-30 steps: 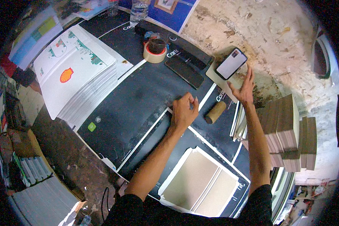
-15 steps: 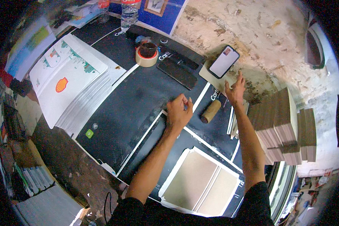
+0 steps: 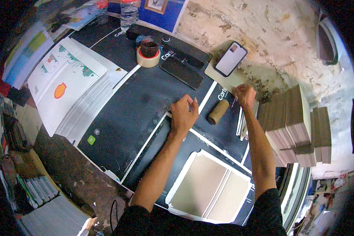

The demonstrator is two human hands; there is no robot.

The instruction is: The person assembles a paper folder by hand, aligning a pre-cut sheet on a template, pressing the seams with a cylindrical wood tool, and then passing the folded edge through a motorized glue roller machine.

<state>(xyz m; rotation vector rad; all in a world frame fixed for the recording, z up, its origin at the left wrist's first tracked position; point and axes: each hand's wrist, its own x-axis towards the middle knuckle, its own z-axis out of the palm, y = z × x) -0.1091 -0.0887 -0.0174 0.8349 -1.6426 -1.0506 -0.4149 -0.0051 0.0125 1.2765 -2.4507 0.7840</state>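
Observation:
My left hand (image 3: 184,114) hovers over or rests on the black table covering, its fingers loosely curled and nothing visible in them. To the right, my right hand (image 3: 246,96) is closed at the near corner of a beige board (image 3: 226,82). Whether its fingertips pinch that board or something small is hidden. Between the hands lies a short brown cylinder (image 3: 218,112). A lit phone (image 3: 231,59) leans against the wall beyond my right hand. Close to my body lies a cover (image 3: 200,183) of two beige boards on a white sheet, with a narrow strip between them.
A thick stack of white printed sheets (image 3: 67,84) is at left. Farther back are a dark phone (image 3: 181,73), a tape roll (image 3: 148,60) with a cup of dark liquid (image 3: 149,48), and a water bottle (image 3: 129,15). Cut board stacks (image 3: 285,122) stand by my right forearm.
My right hand's spread fingers have closed, and the hand has drawn down to the board's corner. My left hand keeps its curled shape. The whole view has shifted slightly.

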